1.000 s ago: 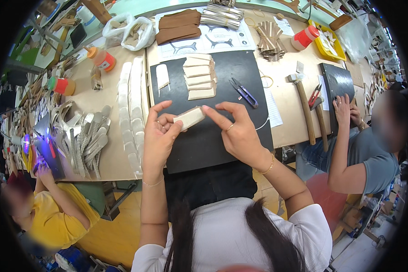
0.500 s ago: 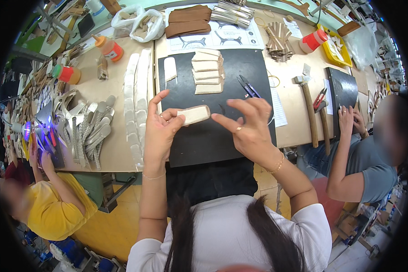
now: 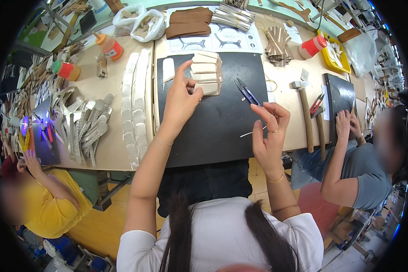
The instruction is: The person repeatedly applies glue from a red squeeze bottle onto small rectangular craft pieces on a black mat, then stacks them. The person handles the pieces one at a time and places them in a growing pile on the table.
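My left hand (image 3: 181, 99) pinches the left end of a cream padded piece (image 3: 207, 89) at the near end of a row of overlapping cream pieces (image 3: 206, 68), its index finger lifted. Whether that piece rests fully on the row is hard to tell. My right hand (image 3: 272, 133) hovers at the black mat's right edge, fingers bent and apart, holding nothing. Just beyond its fingertips lie purple-handled thread snips (image 3: 248, 93). A thin white strip (image 3: 248, 133) sits beside the thumb. Another flat cream piece (image 3: 168, 69) is at the upper left of the black mat (image 3: 213, 145).
Long pale strips (image 3: 130, 109) and braided straps (image 3: 93, 127) lie to the left. Beyond the mat are brown strips (image 3: 189, 22) and a printed sheet (image 3: 235, 43). Hammers (image 3: 306, 113) and a red-topped bottle (image 3: 313, 46) stand right. Co-workers sit on both sides.
My left hand has carried the cream piece forward from in front of me to the row's near end. My right hand has drawn back to the right, away from it.
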